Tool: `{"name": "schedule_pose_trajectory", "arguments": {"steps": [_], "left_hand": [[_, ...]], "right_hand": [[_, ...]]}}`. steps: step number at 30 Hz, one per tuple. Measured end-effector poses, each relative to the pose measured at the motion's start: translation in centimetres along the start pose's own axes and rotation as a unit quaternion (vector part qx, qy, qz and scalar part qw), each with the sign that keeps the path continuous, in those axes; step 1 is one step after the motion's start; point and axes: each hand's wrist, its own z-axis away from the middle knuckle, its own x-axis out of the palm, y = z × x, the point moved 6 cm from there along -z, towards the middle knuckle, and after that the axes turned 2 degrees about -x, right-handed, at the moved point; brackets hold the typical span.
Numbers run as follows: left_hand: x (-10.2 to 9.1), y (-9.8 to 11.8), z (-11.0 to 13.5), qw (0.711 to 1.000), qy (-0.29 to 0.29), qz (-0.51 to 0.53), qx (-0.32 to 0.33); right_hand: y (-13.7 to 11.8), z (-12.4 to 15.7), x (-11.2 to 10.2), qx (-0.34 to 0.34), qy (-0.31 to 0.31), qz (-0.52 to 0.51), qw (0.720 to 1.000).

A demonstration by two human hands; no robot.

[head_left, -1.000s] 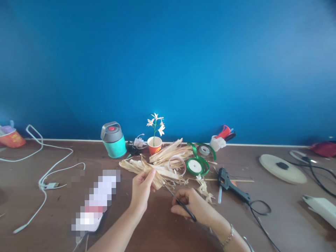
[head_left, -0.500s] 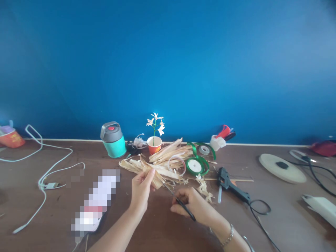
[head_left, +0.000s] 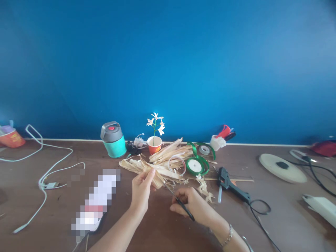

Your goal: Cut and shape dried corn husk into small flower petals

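Note:
Between the thumb and fingers of my left hand (head_left: pixel 141 189) is a piece of dried corn husk (head_left: pixel 158 180). My right hand (head_left: pixel 190 204) is closed around dark-handled scissors (head_left: pixel 185 208), their blades pointing up and left to the husk's right edge. Behind my hands lies a pile of dried husks (head_left: pixel 170 154), with a roll of tape (head_left: pixel 177 165) on it. A spool of green ribbon (head_left: pixel 195 166) rests to the right of the pile. Several small pale husk flowers (head_left: pixel 204 189) lie just beyond my right hand.
A paper cup (head_left: pixel 154 145) holds an upright stem of white flowers (head_left: pixel 155 122) near the wall. A teal jar (head_left: pixel 114 145) stands left of it. On the right lie a glue gun (head_left: pixel 232 185) and a round lid (head_left: pixel 282 168). White cables (head_left: pixel 48 171) and a blurred-out phone (head_left: pixel 97 204) are on the left.
My right hand and the scissors have shifted very slightly to the left. My left hand keeps its hold on the husk, and everything else stays put.

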Motion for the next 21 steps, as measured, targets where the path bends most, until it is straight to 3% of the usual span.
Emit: {"name": "schedule_pose_trajectory", "arguments": {"steps": [21], "left_hand": [[0.13,-0.15,0.78,0.998,0.028,0.048,-0.036]], "right_hand": [[0.01,-0.14,0.36,-0.007,0.019,-0.004,1.000]]}}
